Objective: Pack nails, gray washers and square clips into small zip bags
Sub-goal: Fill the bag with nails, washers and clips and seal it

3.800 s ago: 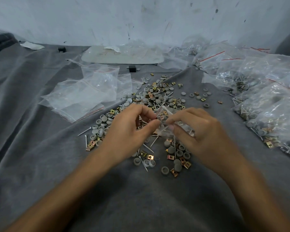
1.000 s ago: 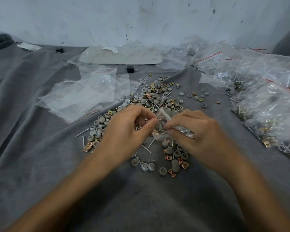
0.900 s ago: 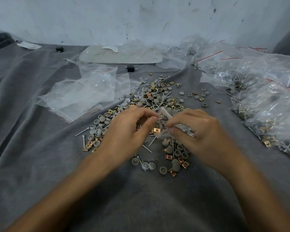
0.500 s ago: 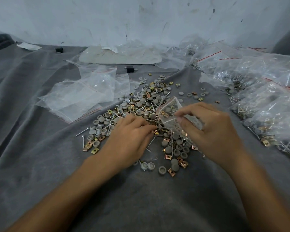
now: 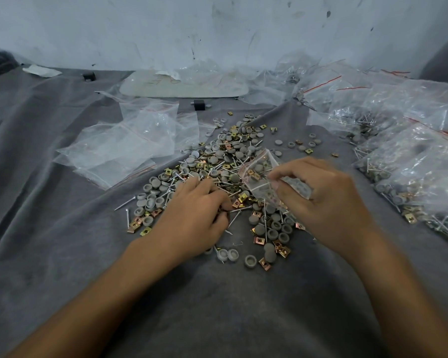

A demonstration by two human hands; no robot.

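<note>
A loose pile of gray washers (image 5: 150,200), brass square clips (image 5: 145,230) and nails (image 5: 124,204) lies on the gray cloth in the middle. My left hand (image 5: 194,218) rests knuckles-up on the pile, its fingertips curled down and pinching at nails; the tips are partly hidden. My right hand (image 5: 321,202) grips a small clear zip bag (image 5: 261,174) just right of the left hand. The bag's mouth is open toward the pile, and washers and clips show inside it.
Empty zip bags (image 5: 130,148) are spread at the left back. Several filled bags (image 5: 411,171) are heaped along the right side. A flat white pad (image 5: 181,83) and a small black block (image 5: 199,104) lie near the wall. Bare gray cloth (image 5: 62,254) stretches in front.
My left hand has left the bag's mouth and dropped down-left onto the pile. My right hand has lifted the bag a little up and right.
</note>
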